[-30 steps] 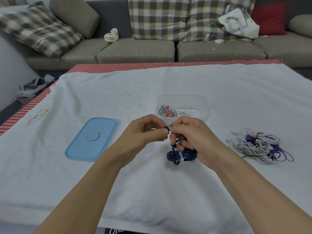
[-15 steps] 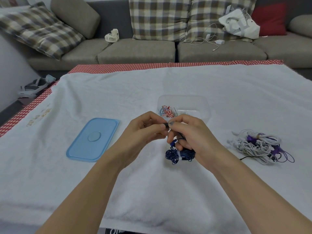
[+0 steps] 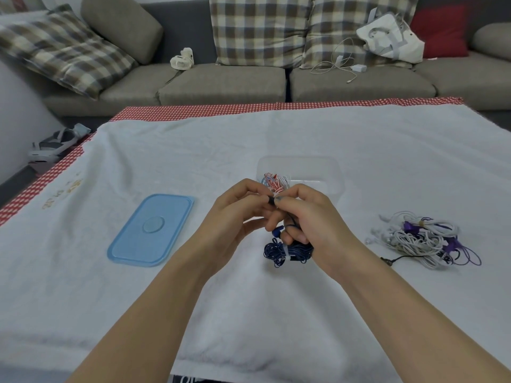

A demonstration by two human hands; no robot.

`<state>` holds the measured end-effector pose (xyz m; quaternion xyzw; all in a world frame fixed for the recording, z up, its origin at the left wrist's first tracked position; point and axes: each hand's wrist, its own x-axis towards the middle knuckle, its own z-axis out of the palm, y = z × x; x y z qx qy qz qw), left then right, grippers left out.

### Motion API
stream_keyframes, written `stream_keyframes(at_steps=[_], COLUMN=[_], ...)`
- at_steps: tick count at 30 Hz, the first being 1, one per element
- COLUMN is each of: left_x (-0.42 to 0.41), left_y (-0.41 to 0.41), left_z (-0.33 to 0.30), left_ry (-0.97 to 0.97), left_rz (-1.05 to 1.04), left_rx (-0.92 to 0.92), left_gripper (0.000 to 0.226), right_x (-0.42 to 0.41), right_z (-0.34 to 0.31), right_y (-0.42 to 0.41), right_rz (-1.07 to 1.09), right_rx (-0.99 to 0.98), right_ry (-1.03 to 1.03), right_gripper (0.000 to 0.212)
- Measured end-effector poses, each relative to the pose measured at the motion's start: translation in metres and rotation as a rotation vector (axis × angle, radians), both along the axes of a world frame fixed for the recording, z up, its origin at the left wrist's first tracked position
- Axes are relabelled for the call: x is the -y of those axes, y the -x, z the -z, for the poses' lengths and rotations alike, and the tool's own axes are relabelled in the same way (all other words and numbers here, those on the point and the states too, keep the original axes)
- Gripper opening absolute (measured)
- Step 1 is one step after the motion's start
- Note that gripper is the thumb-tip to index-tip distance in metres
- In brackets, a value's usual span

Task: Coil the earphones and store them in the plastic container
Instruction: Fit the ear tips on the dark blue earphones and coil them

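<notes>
**Blue earphones held over the middle of the towel**

Your two hands meet above the middle of the white towel (image 3: pixel 249 313) that covers the table. Your right hand (image 3: pixel 309 225) has its fingers curled round the blue earphones (image 3: pixel 287 251) — the coiled bundle, banded by a pale tie, hangs out below the palm just above the cloth, and a blue earbud shows between the fingers. Your left hand (image 3: pixel 237 217) is curled too, its thumb and fingertips pinching a small dark end of the same cord right against your right fingertips.

Left of your hands, toward the towel's left edge, the blue lid (image 3: pixel 150 230) lies flat. Toward the right edge sits a loose tangle of white and purple cords (image 3: pixel 423 239), well apart from your hands.

Just beyond your knuckles stands the clear plastic container (image 3: pixel 301 172), open, with a red-and-white coil (image 3: pixel 272 182) in its left part.

Past the towel's far edge — a grey sofa (image 3: pixel 221 84) with checked cushions.
</notes>
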<state>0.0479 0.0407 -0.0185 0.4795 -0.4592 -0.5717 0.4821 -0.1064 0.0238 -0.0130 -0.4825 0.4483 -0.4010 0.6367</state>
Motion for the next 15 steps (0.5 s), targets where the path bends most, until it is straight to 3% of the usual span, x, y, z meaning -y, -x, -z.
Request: stream_keyframes(at_steps=[9, 15], left_x=[0.0007, 0.0004], left_y=[0.0049, 0.0102], left_z=[0.0023, -0.0017], left_ry=[0.061, 0.033], left_rz=[-0.056, -0.013], left_rx=[0.016, -0.150], left_gripper=[0.012, 0.013], right_x=[0.0009, -0.0002], right_z=[-0.0005, -0.0039], right_y=[-0.0004, -0.0001], right_rz=[0.030, 0.051], right_rx=[0.042, 0.123], right_ry=[-0.034, -0.039], right_gripper=[0.009, 0.013])
